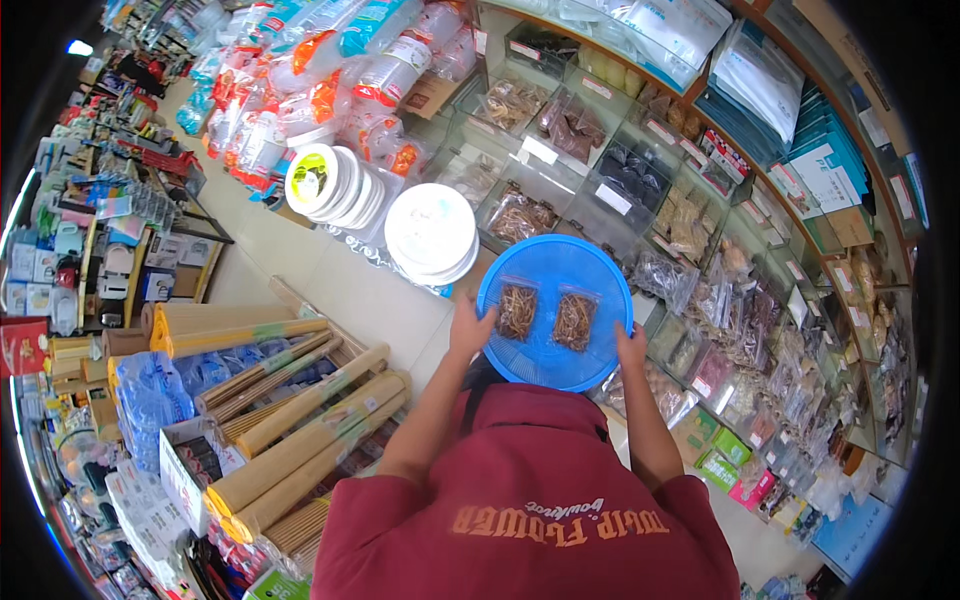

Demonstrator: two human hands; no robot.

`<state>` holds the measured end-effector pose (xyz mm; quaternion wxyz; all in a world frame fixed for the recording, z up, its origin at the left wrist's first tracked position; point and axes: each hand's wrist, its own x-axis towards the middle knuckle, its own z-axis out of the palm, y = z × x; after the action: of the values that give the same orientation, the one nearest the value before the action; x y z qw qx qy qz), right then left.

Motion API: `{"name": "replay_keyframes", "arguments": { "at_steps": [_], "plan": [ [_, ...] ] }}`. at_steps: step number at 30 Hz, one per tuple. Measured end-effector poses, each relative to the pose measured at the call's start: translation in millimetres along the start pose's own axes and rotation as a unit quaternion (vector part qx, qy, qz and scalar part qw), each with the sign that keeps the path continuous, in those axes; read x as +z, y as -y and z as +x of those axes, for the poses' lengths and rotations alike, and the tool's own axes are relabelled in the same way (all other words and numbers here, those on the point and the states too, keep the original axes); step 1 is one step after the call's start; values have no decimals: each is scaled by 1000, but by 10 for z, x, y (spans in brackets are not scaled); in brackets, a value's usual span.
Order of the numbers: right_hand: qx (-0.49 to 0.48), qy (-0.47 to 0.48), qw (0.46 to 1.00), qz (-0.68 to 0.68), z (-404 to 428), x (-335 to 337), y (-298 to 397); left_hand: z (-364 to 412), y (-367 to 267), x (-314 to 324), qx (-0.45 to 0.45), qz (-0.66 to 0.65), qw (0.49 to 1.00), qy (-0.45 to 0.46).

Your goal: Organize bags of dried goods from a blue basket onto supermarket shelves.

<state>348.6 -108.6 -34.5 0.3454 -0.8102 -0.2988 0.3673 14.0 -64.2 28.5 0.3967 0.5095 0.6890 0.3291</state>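
Observation:
Between my hands is a round blue plastic basket point(556, 259) with a finely slotted wall, held in front of my body. My left hand point(473, 328) grips its left rim, and my right hand point(631, 345) has hold of the right rim. Inside, two clear zip bags of dried brown strands lie apart from each other: the left bag point(517, 311) and the right bag point(575, 319). Neither hand touches the bags. The fingers under the basket's rim are partly hidden.
Clear display bins point(523, 214) of packaged dried goods rise ahead and to the right. White round stacked containers point(431, 231) stand just beyond my left hand. Rolled bamboo mats point(315, 435) and blue-wrapped bottles point(150, 397) are at the left. Bagged plastic bottles point(390, 71) are piled ahead.

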Motion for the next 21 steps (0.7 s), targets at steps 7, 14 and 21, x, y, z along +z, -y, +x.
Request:
{"name": "replay_keyframes", "arguments": {
  "at_steps": [7, 14, 21],
  "plan": [
    [65, -137, 964, -220, -47, 217, 34, 826, 233, 358, -34, 140, 987, 65],
    [40, -151, 966, -208, -71, 240, 88, 891, 89, 367, -35, 122, 990, 64],
    [56, -169, 967, -183, 38, 240, 71, 971, 46, 446, -46, 147, 986, 67]
  ]
}}
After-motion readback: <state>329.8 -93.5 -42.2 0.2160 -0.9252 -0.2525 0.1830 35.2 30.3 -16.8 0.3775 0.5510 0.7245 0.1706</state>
